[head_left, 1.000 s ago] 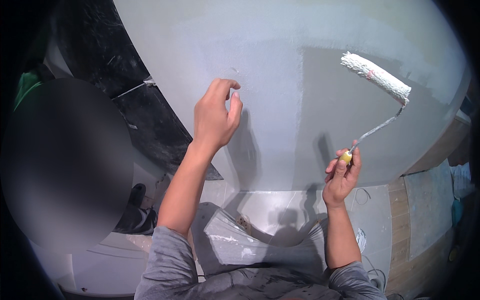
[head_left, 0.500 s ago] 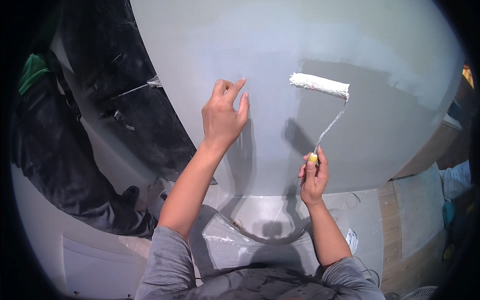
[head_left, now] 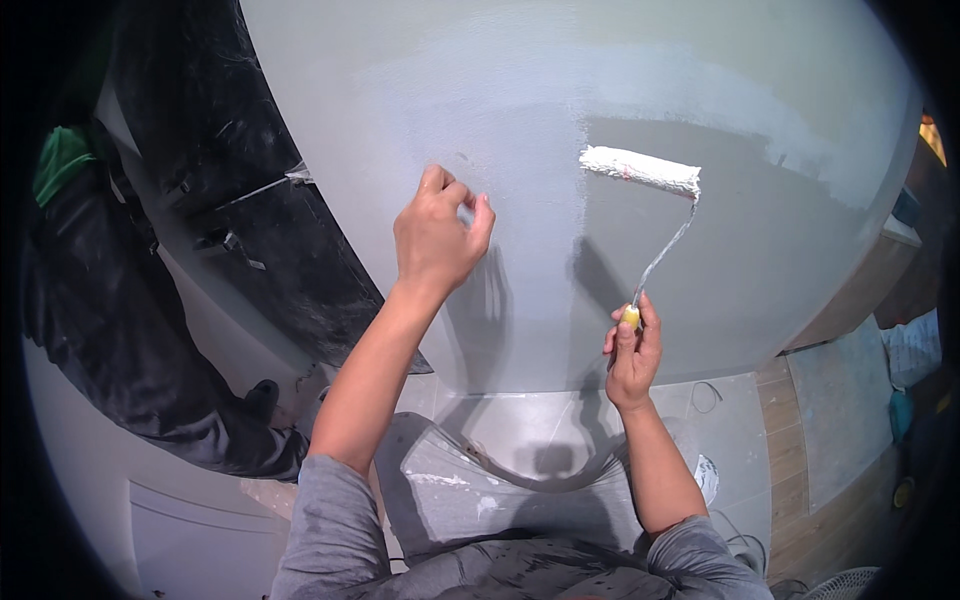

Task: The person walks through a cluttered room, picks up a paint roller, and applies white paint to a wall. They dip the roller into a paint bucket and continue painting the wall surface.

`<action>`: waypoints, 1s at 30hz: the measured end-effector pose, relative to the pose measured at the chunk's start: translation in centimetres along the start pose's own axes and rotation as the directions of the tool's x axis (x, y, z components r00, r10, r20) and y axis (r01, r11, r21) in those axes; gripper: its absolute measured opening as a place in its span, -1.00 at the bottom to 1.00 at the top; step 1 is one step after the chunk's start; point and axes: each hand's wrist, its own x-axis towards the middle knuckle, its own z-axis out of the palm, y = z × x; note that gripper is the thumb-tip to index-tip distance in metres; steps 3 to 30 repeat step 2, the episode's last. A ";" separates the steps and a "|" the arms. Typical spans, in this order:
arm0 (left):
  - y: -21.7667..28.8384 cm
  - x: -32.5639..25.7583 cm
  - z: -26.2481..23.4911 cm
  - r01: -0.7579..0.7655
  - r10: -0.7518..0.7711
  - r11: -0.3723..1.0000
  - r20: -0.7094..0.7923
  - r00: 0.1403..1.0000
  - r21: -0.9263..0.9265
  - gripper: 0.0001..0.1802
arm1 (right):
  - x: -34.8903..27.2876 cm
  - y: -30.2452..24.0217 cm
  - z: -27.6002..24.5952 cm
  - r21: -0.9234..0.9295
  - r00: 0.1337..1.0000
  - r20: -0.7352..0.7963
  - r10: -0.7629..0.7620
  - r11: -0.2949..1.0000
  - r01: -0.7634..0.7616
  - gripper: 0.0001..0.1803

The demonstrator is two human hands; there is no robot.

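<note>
My right hand [head_left: 630,365] is wrapped round the yellow handle of a paint roller [head_left: 640,170]. The roller's white, paint-soaked sleeve lies across the upper middle of a grey wall [head_left: 720,270], over the left part of a darker patch. Whether the sleeve touches the wall I cannot tell. My left hand [head_left: 437,240] is raised before the paler painted strip, its fingers curled in and drawn together. Whatever these fingers may hold is hidden. Just above them a small mark [head_left: 460,157] shows on the paint.
Left of the wall stands a dark, dusty panel [head_left: 285,270]. Another person's dark-trousered leg [head_left: 130,330] is beyond it at far left. A grey, paint-spotted surface [head_left: 470,490] lies below me. A thin cable [head_left: 707,397] and a white-smeared object [head_left: 706,480] are on the floor at right.
My left hand has lowered slightly, and its stretched-out fingers have curled in. The roller stays almost in place. The small mark above my left hand now shows more plainly.
</note>
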 end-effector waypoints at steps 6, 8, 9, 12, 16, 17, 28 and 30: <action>1.2 -0.5 -1.4 0.102 -0.102 0.995 0.074 0.992 -0.001 -0.65 | 0.1 0.3 -0.5 -0.004 1.000 -0.001 -0.004 1.000 0.004 -0.49; 1.2 -0.5 -1.4 0.102 -0.102 0.995 0.074 0.992 -0.001 -0.65 | 0.1 0.3 -0.5 -0.004 1.000 -0.001 -0.004 1.000 0.004 -0.49; 1.2 -0.5 -1.4 0.102 -0.102 0.995 0.074 0.992 -0.001 -0.65 | 0.1 0.3 -0.5 -0.004 1.000 -0.001 -0.004 1.000 0.004 -0.49; 1.2 -0.5 -1.4 0.102 -0.102 0.995 0.074 0.992 -0.001 -0.65 | 0.1 0.3 -0.5 -0.004 1.000 -0.001 -0.004 1.000 0.004 -0.49; 1.2 -0.5 -1.4 0.102 -0.102 0.995 0.074 0.992 -0.001 -0.65 | 0.1 0.3 -0.5 -0.004 1.000 -0.001 -0.004 1.000 0.004 -0.49; 1.2 -0.5 -1.4 0.102 -0.102 0.995 0.074 0.992 -0.001 -0.65 | 0.1 0.3 -0.5 -0.004 1.000 -0.001 -0.004 1.000 0.004 -0.49; 1.2 -0.5 -1.4 0.102 -0.102 0.995 0.074 0.992 -0.001 -0.65 | 0.1 0.3 -0.5 -0.004 1.000 -0.001 -0.004 1.000 0.004 -0.49; 1.2 -0.5 -1.4 0.102 -0.102 0.995 0.074 0.992 -0.001 -0.65 | 0.1 0.3 -0.5 -0.004 1.000 -0.001 -0.004 1.000 0.004 -0.49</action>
